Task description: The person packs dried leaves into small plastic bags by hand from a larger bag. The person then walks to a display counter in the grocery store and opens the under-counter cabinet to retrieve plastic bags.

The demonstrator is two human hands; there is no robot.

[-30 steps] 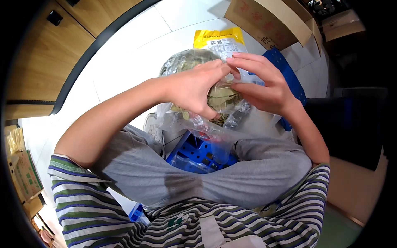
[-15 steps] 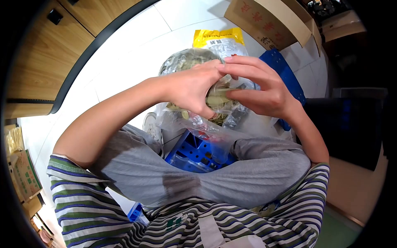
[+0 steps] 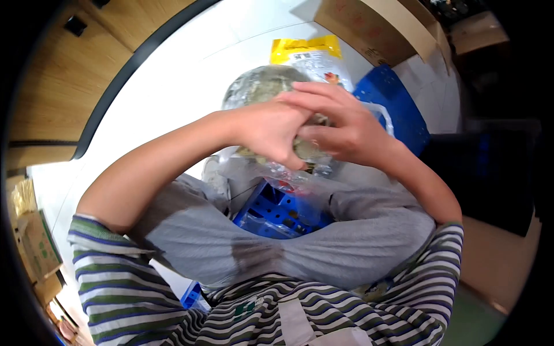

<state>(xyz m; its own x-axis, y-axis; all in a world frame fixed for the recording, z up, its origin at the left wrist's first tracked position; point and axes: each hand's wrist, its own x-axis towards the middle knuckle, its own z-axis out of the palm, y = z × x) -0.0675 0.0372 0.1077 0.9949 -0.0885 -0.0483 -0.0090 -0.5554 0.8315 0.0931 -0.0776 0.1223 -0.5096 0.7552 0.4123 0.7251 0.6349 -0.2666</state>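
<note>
A clear plastic bag [image 3: 262,82] packed with greyish-green dried leaves rests on the floor in front of my legs. Across its top, my left hand [image 3: 271,128] curls with the thumb at the near side, gripping the bag around its mouth. From the right, my right hand [image 3: 340,124] reaches over the same mouth, its fingers extended above the left hand's fingers and its thumb apart from them. Some leaves show in the gap between the two hands. Both sets of fingertips are partly blurred, and the bag's mouth is mostly hidden beneath them.
A white and yellow packet [image 3: 306,51] lies behind the bag. To the right is a blue panel [image 3: 392,98], with a cardboard box [image 3: 369,32] beyond it. A blue perforated plastic crate [image 3: 274,213] sits between my legs. Wooden cabinets [image 3: 69,75] stand at left.
My right hand has shifted slightly left and closer to my left hand, covering more of the bag's mouth. The view has moved a little.
</note>
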